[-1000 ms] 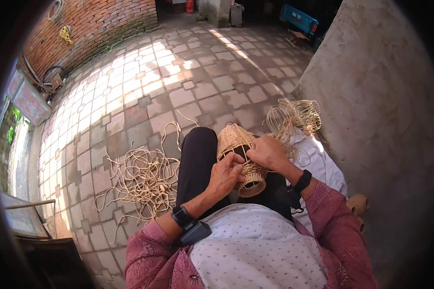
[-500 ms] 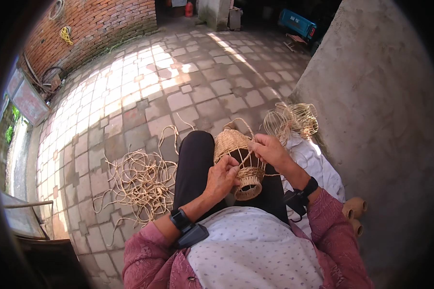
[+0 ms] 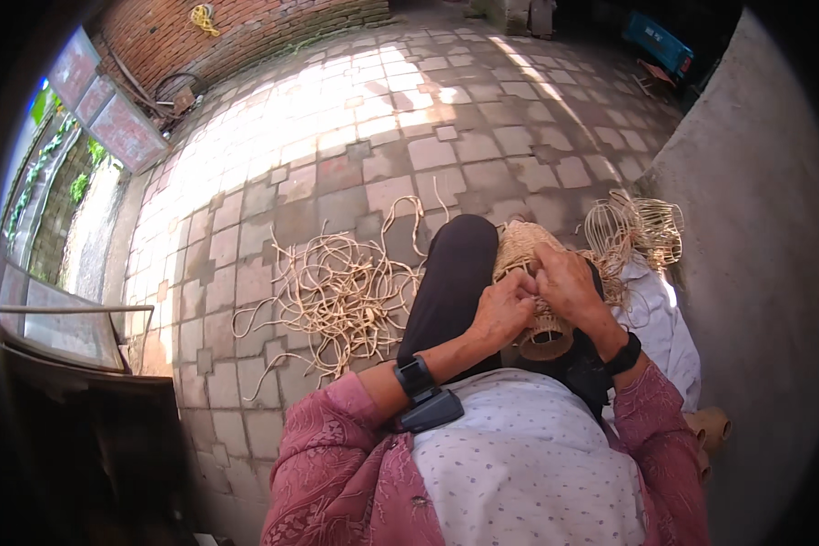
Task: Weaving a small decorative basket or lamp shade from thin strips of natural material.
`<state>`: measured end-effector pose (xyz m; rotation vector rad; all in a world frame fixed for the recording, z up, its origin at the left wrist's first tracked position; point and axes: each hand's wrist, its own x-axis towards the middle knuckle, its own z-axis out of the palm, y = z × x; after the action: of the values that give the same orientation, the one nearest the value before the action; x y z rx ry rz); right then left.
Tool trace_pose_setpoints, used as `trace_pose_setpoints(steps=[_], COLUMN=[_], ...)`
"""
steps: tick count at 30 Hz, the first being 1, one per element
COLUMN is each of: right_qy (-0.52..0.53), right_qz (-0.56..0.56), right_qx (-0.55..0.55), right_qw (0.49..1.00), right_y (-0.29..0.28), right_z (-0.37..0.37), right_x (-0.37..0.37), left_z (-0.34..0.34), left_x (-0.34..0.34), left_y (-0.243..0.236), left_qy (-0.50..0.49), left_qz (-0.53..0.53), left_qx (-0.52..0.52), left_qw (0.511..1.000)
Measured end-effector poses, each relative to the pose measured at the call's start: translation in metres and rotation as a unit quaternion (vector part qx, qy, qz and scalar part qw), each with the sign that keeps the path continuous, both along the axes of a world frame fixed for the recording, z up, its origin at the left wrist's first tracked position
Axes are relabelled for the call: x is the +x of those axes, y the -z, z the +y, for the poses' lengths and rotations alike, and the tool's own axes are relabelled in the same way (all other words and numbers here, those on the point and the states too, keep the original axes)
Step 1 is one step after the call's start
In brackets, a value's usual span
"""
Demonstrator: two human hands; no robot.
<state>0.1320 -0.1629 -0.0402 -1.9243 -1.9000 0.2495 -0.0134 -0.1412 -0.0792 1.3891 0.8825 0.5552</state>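
Note:
A small woven straw basket (image 3: pixel 517 242) lies across my lap, its round, narrow end (image 3: pixel 546 340) toward me. My left hand (image 3: pixel 503 311) is closed at the basket's left side, thumb and fingertips pinched against the openwork ribs. Over the basket's upper right side, my right hand (image 3: pixel 566 284) is closed too, its fingertips meeting those of the left. The straw cord it pinched a moment ago is mostly hidden behind the fingers. Both hands cover the middle of the basket.
A tangled heap of straw cords (image 3: pixel 341 296) lies on the paving left of my knee. To the right are open-ribbed frames (image 3: pixel 657 227), a white cloth (image 3: pixel 660 314) and tan cylindrical pieces (image 3: pixel 712 425) beside a concrete wall (image 3: pixel 755 246). A dark-fronted panel (image 3: pixel 91 437) stands at left.
My right hand has come down and in to meet the left over the basket, and the cord loop it held up no longer shows. The whole view has swung left.

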Motion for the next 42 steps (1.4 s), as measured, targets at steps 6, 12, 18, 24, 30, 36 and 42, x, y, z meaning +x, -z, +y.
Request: trace_pose_setpoints(steps=[6,12,18,24,30,36,42], right_qy=[0.072,0.174,0.182,0.094,0.089,0.128,0.215], right_qz=[0.112,0.196,0.518,0.542,0.073,0.181,0.386], right_qx=[0.038,0.024,-0.023,-0.017,0.058,0.115,0.038], right_qw=[0.99,0.965,0.835,0.835,0.992,0.968,0.896], right_y=[-0.014,0.007,0.012,0.012,0.012,0.028,0.023], right_z=[-0.029,-0.069,-0.061,-0.027,-0.024,-0.029,-0.044], right_x=[0.005,0.048,0.063,0.057,0.034,0.028,0.026], left_z=[0.006,0.006,0.013,0.012,0.016,0.064,0.085], left_x=[-0.015,-0.009,0.019,0.029,0.021,-0.007,-0.012], left_y=[-0.003,-0.027,-0.035,-0.038,-0.031,-0.029,-0.016], left_qy=[0.012,-0.002,0.073,0.056,0.019,0.024,0.089], left_qz=[-0.067,0.039,0.062,0.137,0.058,0.133,0.174], left_qx=[-0.041,0.323,0.46,0.401,0.378,0.468,0.522], left_qw=[0.997,0.946,0.883,0.904,0.924,0.873,0.83])
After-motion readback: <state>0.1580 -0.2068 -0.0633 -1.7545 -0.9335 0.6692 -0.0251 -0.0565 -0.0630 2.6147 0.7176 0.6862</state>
